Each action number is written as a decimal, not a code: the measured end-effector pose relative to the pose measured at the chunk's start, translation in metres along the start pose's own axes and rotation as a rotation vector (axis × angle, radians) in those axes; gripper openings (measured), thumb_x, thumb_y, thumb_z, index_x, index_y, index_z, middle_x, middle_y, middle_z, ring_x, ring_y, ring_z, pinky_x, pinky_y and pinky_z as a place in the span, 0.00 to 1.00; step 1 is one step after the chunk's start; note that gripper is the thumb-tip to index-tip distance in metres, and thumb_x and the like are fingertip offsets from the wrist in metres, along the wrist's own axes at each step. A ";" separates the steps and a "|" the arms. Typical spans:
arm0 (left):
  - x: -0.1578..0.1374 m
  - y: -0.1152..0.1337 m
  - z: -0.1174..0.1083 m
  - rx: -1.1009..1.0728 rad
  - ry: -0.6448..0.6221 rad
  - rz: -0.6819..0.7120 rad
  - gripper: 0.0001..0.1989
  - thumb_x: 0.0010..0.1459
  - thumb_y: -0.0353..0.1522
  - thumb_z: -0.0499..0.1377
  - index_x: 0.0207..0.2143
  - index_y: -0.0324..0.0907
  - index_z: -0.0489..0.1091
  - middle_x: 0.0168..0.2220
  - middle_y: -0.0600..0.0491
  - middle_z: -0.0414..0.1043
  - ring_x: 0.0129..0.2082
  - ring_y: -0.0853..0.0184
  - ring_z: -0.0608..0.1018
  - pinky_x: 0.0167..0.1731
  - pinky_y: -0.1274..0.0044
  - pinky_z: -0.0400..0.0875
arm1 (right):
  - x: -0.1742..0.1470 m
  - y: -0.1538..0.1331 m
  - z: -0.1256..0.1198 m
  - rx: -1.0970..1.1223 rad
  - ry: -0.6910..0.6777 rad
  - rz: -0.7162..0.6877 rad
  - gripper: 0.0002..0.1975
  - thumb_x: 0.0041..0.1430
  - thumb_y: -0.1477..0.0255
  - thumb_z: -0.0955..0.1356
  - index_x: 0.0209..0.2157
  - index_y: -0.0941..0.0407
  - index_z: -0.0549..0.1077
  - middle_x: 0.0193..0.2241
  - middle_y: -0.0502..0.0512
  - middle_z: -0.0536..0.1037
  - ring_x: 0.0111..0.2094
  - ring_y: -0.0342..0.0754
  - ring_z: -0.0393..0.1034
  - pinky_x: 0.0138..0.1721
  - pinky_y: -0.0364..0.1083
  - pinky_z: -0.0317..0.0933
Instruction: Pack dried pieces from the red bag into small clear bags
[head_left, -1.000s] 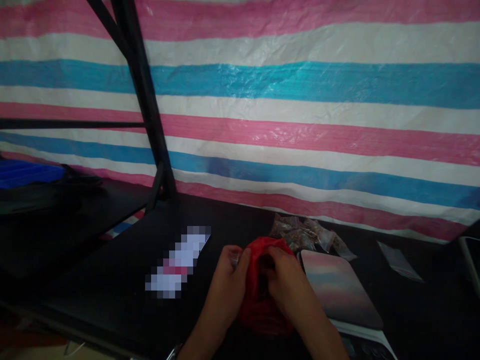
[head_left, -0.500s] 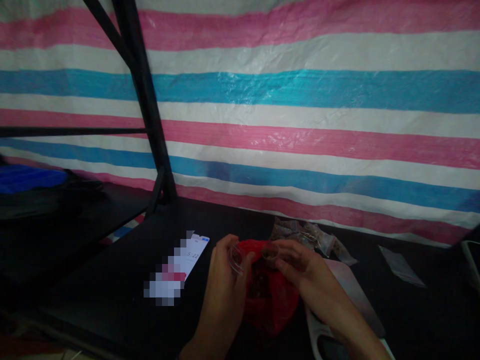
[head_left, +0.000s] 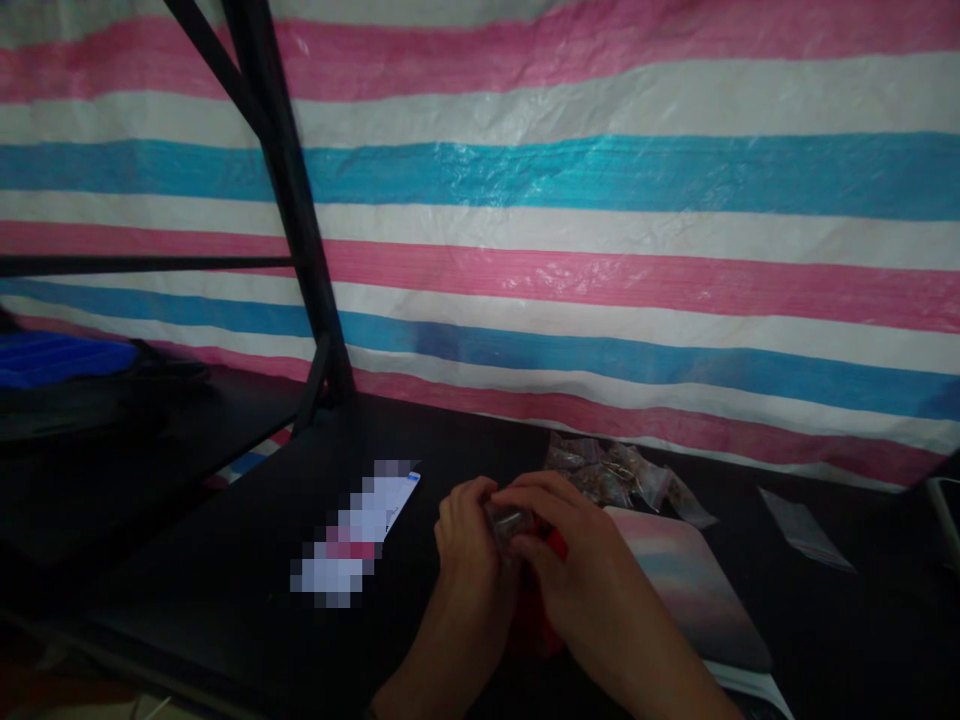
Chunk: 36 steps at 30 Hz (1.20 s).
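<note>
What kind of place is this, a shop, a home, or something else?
Probably a makeshift packing spot at a stall or home workshop. A striped tarp serves as the wall, small clear packets pile on a black table, and both hands pinch another packet over a red bag.

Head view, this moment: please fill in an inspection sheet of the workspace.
Surface: black table, dim light.
Job's things: small clear bag pinched between both hands; red bag under them, mostly hidden.
Clutter: phone left of the hands; filled clear bags behind; pink-grey pad to the right; an empty clear bag far right.
Grippers: left hand and right hand closed on the small bag.
Cables: nothing seen.
Surroundings: striped tarp, black frame.
</note>
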<state>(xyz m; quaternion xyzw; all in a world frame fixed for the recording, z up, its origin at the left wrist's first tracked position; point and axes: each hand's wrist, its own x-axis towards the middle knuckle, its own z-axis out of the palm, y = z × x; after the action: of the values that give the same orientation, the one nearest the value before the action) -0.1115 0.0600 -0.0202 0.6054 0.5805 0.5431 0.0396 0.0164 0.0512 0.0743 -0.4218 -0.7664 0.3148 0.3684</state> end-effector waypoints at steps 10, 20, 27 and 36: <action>-0.001 0.005 -0.023 0.019 -0.202 -0.101 0.17 0.64 0.33 0.55 0.55 0.42 0.66 0.51 0.41 0.69 0.51 0.50 0.72 0.49 0.57 0.70 | -0.003 0.007 0.002 0.065 -0.021 0.023 0.28 0.55 0.88 0.64 0.48 0.47 0.82 0.55 0.51 0.76 0.56 0.47 0.73 0.62 0.48 0.64; 0.014 0.021 -0.044 -0.192 -0.270 -0.143 0.08 0.66 0.35 0.59 0.45 0.49 0.75 0.48 0.50 0.76 0.53 0.53 0.72 0.54 0.61 0.67 | 0.001 -0.004 -0.007 -0.101 0.127 -0.142 0.23 0.62 0.83 0.63 0.47 0.48 0.83 0.53 0.53 0.80 0.55 0.50 0.76 0.60 0.50 0.67; 0.016 0.020 -0.051 -0.102 0.046 -0.282 0.14 0.69 0.47 0.54 0.43 0.47 0.69 0.43 0.48 0.72 0.46 0.52 0.73 0.48 0.61 0.68 | -0.010 0.013 -0.020 -0.243 -0.002 0.114 0.22 0.56 0.84 0.66 0.43 0.49 0.84 0.46 0.54 0.85 0.49 0.55 0.78 0.54 0.52 0.68; -0.027 0.061 -0.057 0.082 -0.175 -0.484 0.18 0.67 0.52 0.49 0.34 0.51 0.66 0.29 0.50 0.75 0.27 0.54 0.78 0.27 0.70 0.58 | -0.008 0.036 -0.012 -0.487 -0.148 0.230 0.28 0.48 0.91 0.62 0.44 0.55 0.82 0.50 0.60 0.83 0.52 0.56 0.75 0.51 0.50 0.64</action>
<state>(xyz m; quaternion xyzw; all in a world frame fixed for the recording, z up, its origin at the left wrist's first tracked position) -0.1037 -0.0131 0.0280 0.4946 0.7246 0.4391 0.1940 0.0439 0.0621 0.0500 -0.5579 -0.7914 0.1909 0.1610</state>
